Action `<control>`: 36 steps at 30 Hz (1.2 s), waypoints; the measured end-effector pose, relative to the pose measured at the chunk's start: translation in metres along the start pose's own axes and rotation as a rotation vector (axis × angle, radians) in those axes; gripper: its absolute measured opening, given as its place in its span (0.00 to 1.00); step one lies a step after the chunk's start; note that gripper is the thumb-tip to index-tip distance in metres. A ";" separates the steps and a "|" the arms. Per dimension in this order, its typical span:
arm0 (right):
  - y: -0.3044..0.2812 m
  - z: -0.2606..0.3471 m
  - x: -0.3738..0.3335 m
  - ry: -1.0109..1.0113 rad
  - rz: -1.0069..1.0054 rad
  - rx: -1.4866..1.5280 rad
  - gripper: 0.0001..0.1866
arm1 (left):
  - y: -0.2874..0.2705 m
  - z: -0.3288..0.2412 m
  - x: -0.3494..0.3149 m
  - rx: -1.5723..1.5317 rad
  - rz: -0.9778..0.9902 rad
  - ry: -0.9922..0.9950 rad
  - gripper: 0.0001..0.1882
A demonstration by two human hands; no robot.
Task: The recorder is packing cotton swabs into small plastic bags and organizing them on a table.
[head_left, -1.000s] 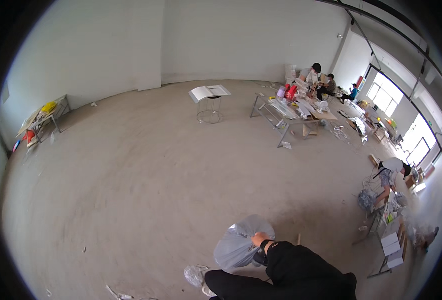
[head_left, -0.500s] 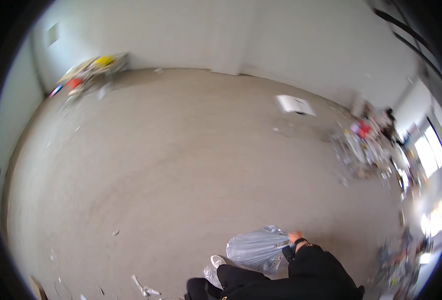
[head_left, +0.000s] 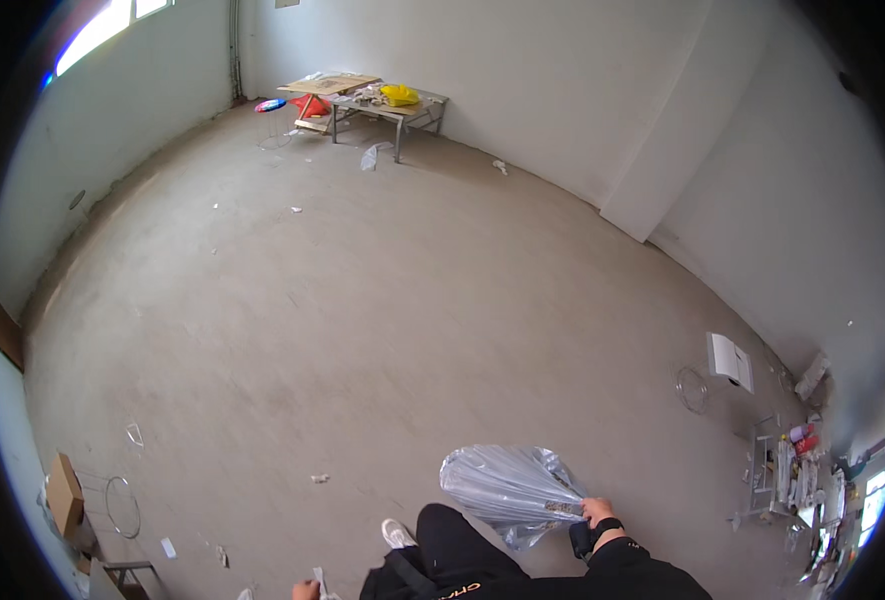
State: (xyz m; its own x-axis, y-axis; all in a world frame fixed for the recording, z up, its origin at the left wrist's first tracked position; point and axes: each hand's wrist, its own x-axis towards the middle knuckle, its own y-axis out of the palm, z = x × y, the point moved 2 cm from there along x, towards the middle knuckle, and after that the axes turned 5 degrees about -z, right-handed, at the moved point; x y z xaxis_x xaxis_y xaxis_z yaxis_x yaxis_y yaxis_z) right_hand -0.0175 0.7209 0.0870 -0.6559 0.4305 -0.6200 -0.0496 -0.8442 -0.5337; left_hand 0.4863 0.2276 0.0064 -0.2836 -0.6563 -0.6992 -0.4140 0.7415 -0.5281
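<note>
My right hand (head_left: 595,511) is closed around the gathered neck of a large translucent plastic bag (head_left: 507,488). The bag spreads out to the left of that hand, low over the floor, and its contents cannot be made out. A dark band circles my right wrist. My left hand (head_left: 305,591) shows only in part at the lower edge, its fingers mostly cut off. Close beside it is a whitish scrap (head_left: 320,577); whether the hand touches it is unclear.
A low table (head_left: 399,118) with a yellow bag (head_left: 399,95) stands by the far wall, beside a stool (head_left: 271,105). Cluttered shelving (head_left: 762,470) stands at right, near a wire-legged stool (head_left: 691,390). A cardboard box (head_left: 64,495) is at lower left; litter dots the floor.
The view has swung left, so the far table and shelving sit further right. My left hand has come into view at the lower edge. My right hand still grips the bag.
</note>
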 end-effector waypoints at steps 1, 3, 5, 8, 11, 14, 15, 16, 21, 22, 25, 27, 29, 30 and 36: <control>0.023 0.027 -0.004 0.002 -0.004 0.004 0.07 | -0.012 -0.037 0.041 0.057 0.013 0.047 0.14; 0.086 0.080 -0.009 -0.035 0.039 -0.003 0.07 | -0.056 -0.100 0.111 0.157 -0.021 0.133 0.20; 0.140 0.119 -0.011 -0.040 0.040 -0.046 0.06 | -0.075 -0.163 0.167 0.041 -0.155 0.188 0.22; 0.227 0.170 0.001 -0.032 0.117 -0.024 0.05 | -0.094 -0.256 0.236 -0.043 -0.164 0.257 0.22; 0.328 0.229 0.018 -0.026 0.178 -0.039 0.05 | -0.123 -0.277 0.312 0.165 -0.107 0.323 0.24; 0.418 0.291 0.001 0.103 0.195 -0.097 0.05 | -0.146 -0.218 0.354 -0.165 -0.075 0.000 0.16; 0.435 0.310 0.003 0.145 0.183 -0.039 0.05 | -0.155 -0.245 0.364 -0.131 -0.093 0.091 0.15; 0.452 0.330 0.006 0.145 0.159 -0.032 0.05 | -0.169 -0.265 0.364 -0.099 -0.111 0.182 0.15; 0.539 0.437 0.021 0.048 0.172 -0.151 0.05 | -0.228 -0.272 0.395 0.133 -0.033 0.023 0.14; 0.559 0.458 0.020 0.050 0.101 -0.195 0.06 | -0.237 -0.289 0.418 0.126 -0.040 0.021 0.14; 0.616 0.517 0.015 0.136 0.071 -0.039 0.04 | -0.273 -0.328 0.481 0.305 0.050 0.055 0.14; 0.651 0.538 0.008 0.145 0.087 -0.014 0.04 | -0.297 -0.353 0.525 0.429 0.132 0.089 0.16; 0.684 0.576 0.016 0.135 0.138 0.042 0.02 | -0.324 -0.403 0.592 0.385 0.148 0.055 0.18; 0.706 0.600 0.006 0.100 0.037 -0.001 0.02 | -0.346 -0.433 0.631 0.280 0.123 -0.025 0.18; 0.800 0.750 -0.046 -0.054 -0.076 0.013 0.02 | -0.457 -0.697 0.826 0.261 -0.193 0.253 0.20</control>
State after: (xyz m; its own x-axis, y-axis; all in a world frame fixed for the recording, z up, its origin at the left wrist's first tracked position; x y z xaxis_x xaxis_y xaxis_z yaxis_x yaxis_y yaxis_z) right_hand -0.5916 -0.2138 0.1196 -0.6898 0.4757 -0.5458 -0.1101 -0.8140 -0.5703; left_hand -0.1616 -0.7508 0.0059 -0.4394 -0.7764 -0.4518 -0.2564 0.5905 -0.7653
